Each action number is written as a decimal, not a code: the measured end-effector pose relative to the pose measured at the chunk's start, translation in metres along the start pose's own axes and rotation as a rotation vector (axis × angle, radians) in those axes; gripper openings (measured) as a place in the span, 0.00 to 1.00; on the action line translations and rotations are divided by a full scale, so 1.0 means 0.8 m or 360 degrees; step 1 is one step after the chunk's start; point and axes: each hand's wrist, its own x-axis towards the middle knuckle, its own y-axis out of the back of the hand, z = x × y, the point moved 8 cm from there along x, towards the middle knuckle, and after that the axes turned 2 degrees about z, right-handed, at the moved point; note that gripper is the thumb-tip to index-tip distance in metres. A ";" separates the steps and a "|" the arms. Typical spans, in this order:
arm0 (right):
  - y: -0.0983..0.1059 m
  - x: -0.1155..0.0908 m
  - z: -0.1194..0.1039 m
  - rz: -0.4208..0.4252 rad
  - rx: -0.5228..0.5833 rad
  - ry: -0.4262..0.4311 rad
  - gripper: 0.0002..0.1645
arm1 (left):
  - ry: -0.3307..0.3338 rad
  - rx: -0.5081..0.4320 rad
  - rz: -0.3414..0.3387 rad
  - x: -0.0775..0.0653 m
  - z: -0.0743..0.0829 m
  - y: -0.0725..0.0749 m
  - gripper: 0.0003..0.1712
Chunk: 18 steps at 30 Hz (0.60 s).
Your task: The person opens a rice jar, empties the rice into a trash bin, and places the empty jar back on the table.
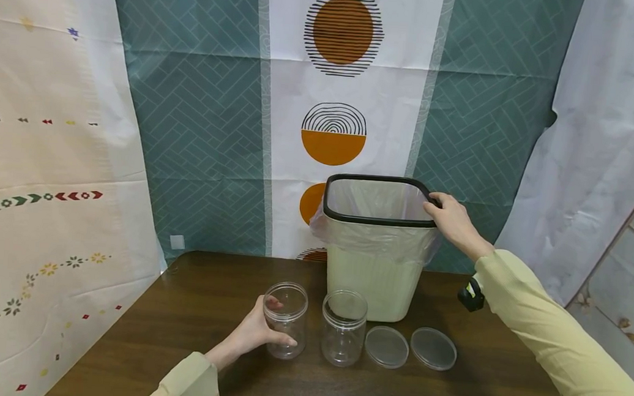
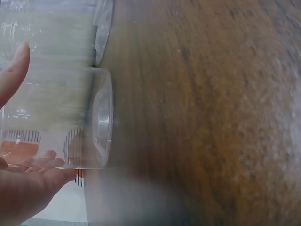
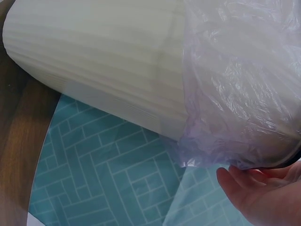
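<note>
A clear, lidless plastic jar (image 1: 292,328) stands on the table, with my left hand (image 1: 256,329) around it from the left. My thumb lies across its near side and the fingers reach behind; the left wrist view shows fingertips (image 2: 49,162) against the wall. Beside it is a second clear open jar (image 1: 342,341). My right hand (image 1: 456,223) holds the right side of the black rim (image 1: 378,221) on a pale green trash can (image 1: 372,281). A translucent purplish trash bag (image 3: 235,80) lines the can and folds over its outside. In the right wrist view, fingers curl at the rim.
Two clear round lids (image 1: 386,347) lie flat on the brown wooden table (image 1: 206,288), to the right of the jars and in front of the can. A patterned green and white curtain (image 1: 201,122) hangs behind the table.
</note>
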 end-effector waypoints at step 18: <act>0.003 -0.001 -0.003 -0.0011 0.0004 -0.0004 0.33 | 0.0036 0.0038 0.0063 -0.001 0.011 0.021 0.64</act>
